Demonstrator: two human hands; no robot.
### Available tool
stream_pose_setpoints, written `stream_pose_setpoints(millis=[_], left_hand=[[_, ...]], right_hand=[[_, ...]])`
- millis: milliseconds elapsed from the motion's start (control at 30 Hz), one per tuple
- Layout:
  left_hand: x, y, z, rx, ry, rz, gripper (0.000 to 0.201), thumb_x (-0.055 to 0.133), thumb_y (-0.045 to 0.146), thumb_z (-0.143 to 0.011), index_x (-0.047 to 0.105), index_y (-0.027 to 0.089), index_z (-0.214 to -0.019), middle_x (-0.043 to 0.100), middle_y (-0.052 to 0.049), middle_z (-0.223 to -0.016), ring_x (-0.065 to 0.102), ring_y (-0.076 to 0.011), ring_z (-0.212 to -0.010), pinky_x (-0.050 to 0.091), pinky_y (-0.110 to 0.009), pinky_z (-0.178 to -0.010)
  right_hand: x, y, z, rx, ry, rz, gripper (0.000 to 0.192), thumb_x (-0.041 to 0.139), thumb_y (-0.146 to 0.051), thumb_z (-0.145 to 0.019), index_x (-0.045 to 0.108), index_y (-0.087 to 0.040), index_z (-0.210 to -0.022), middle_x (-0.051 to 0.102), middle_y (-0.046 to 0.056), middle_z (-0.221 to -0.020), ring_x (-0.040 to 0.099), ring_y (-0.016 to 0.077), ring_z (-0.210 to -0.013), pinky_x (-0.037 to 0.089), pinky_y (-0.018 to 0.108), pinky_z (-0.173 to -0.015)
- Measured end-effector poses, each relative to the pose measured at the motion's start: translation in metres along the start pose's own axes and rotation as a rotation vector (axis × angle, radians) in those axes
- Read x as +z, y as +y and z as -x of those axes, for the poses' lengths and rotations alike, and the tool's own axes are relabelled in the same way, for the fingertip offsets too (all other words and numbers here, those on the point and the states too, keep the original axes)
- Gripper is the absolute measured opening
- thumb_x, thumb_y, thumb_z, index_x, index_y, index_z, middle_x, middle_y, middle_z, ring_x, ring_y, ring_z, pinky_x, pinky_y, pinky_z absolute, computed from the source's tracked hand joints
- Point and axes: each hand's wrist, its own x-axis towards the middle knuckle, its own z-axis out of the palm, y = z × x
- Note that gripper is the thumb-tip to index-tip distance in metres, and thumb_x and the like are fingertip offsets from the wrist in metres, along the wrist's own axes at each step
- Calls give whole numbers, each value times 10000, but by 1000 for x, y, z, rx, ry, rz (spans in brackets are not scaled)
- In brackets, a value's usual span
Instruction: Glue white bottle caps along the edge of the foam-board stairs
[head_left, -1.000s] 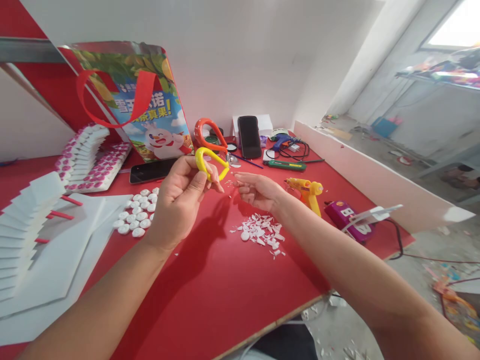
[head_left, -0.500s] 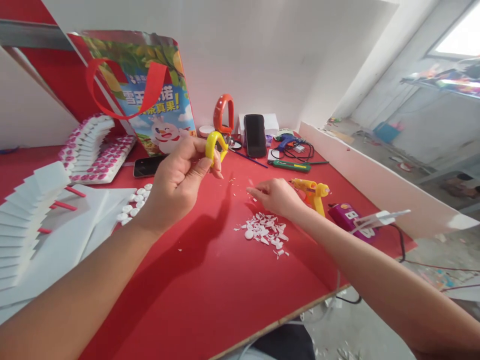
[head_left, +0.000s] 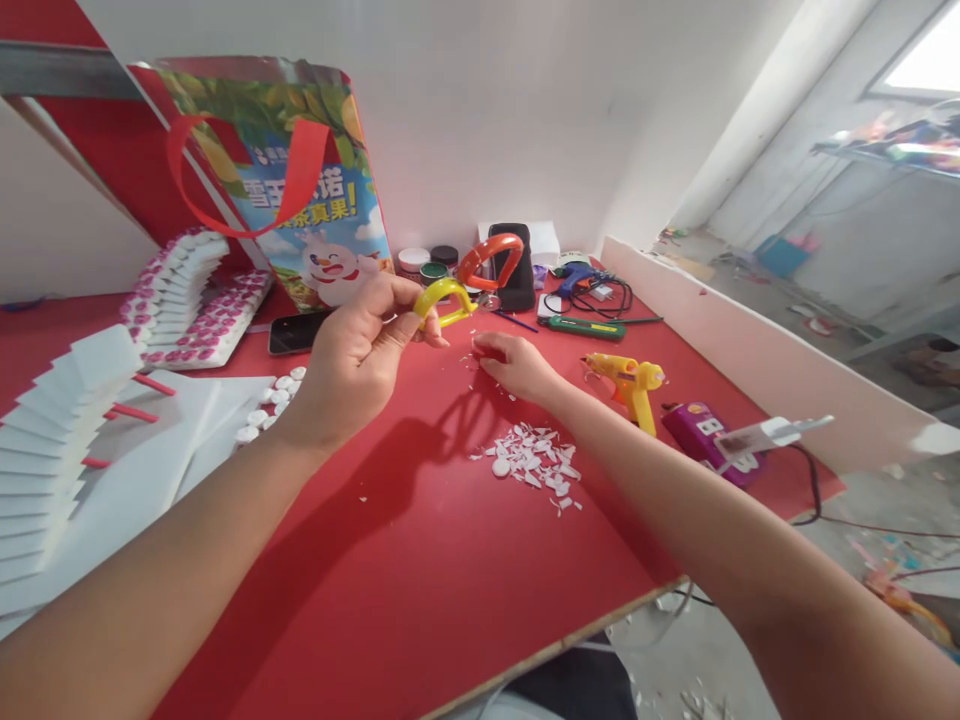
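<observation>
The left hand (head_left: 358, 360) still grips a pair of scissors (head_left: 471, 280) by the yellow handle loop, fingers curled closed around it. Since half a second ago the scissors have swung open and level, so the orange loop now reaches out toward the black phone (head_left: 512, 268) standing behind them. The right hand (head_left: 517, 365) has moved up from beside the pile of white scraps (head_left: 534, 466) to a spot just below the scissors. Its fingertips are bent down onto the red table (head_left: 420, 580); whether they pinch anything cannot be told.

Taking the scissors as landmark: a printed bag with a red strap (head_left: 300, 190) stands to their left, with a second phone (head_left: 294, 332) lying flat below it. Small paint pots (head_left: 427, 262) sit just behind. To the right lie a green tool (head_left: 585, 326) and a tangle of cables, and nearer the viewer a yellow glue gun (head_left: 630, 385). Left of the left hand, white round pieces (head_left: 270, 400) rest on white foam sheets (head_left: 112, 470).

A white wall rises behind the table. A window glows at far right.
</observation>
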Motion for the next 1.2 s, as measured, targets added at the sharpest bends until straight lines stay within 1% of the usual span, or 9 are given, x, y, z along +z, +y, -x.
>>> stream_pose_setpoints(millis=[200,333,500,600,700,833,967,1067,1200], left_hand=[[7,5,6,49,-12,-2,150,596,371,-1011,628,226,-985,696,-10,-908,725,-180,-865,612,-379,-913],[11,1,9,41,-11,0,161,587,376,-1016,622,225,-974,703,-16,-929,734,-179,-870,620,-384,-916],[12,-10,5,38,34,23,142,596,374,-1009,611,235,-982,713,-7,-921,735,-169,-849,636,-378,-898],[6,-15,0,33,65,-4,149,608,385,-999,612,240,-961,717,2,-908,735,-160,-825,645,-359,-869],[-3,-17,-4,37,97,-49,155,611,389,-996,616,240,-951,717,10,-917,737,-153,-841,640,-348,-874],[-11,-17,-6,74,111,-44,117,614,350,-997,624,241,-958,716,23,-918,723,-131,-800,632,-353,-882],[-10,-14,-4,54,121,-73,84,598,313,-1003,627,241,-970,705,18,-873,736,-155,-816,621,-371,-870],[-8,-12,-1,24,112,-79,103,595,345,-1001,614,247,-977,711,6,-886,747,-177,-851,625,-372,-867],[-7,-12,1,28,95,-149,143,582,389,-1008,600,249,-986,722,5,-899,744,-176,-845,610,-344,-874]], right_hand=[[-10,-26,27,165,12,-376,366,750,-206,-857,665,-146,-1207,743,150,-1242,737,209,-1075,593,343,-919],[-6,-41,19,236,58,-718,193,730,-335,-902,684,-170,-992,753,76,-973,719,155,-813,586,310,-794],[-5,-42,37,-129,-24,-182,286,529,-299,-1001,611,-178,-756,558,-19,-603,546,123,-572,435,269,-654],[-21,-38,72,-378,-295,389,257,519,-151,-937,561,-177,-685,568,8,-640,465,126,-581,353,291,-664],[-42,-30,98,-360,-329,713,221,476,-35,-862,625,-158,-756,625,49,-701,518,160,-637,368,320,-724],[-51,-10,87,-155,-125,651,341,491,-125,-923,710,-162,-1181,714,149,-1140,661,256,-1068,480,364,-921],[-26,8,39,-38,-121,567,563,361,-285,-1042,424,-142,-1583,342,194,-1673,384,276,-1528,322,462,-1231],[-3,6,4,-57,-184,564,660,275,-400,-1084,224,-78,-1657,232,187,-1722,190,263,-1612,126,519,-1301],[15,-10,-10,-201,-370,549,665,365,-433,-1079,274,-106,-1651,272,109,-1715,212,189,-1605,78,393,-1320]])
